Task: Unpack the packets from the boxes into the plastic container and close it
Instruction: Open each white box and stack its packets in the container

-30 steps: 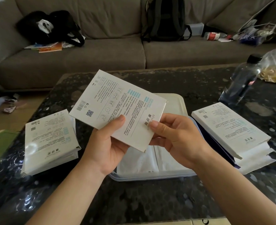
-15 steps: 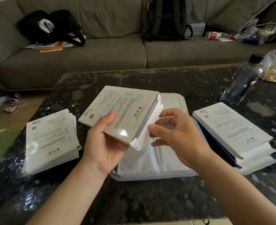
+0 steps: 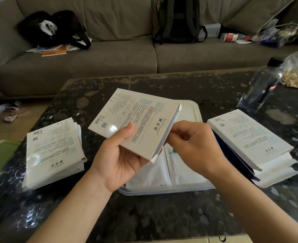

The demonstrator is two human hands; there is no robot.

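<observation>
While the left hand [image 3: 120,160] grips a white box [image 3: 136,120], thumb pressed on its printed face and fingers curled beneath, the right hand [image 3: 195,144] pinches the box's open end with curled thumb and fingertips. The box is held tilted above the plastic container [image 3: 162,192], which lies open on the dark table [image 3: 144,216] with white packets [image 3: 183,172] flat inside. A left stack [image 3: 53,151] and a right stack [image 3: 250,139] of boxes flank the container.
</observation>
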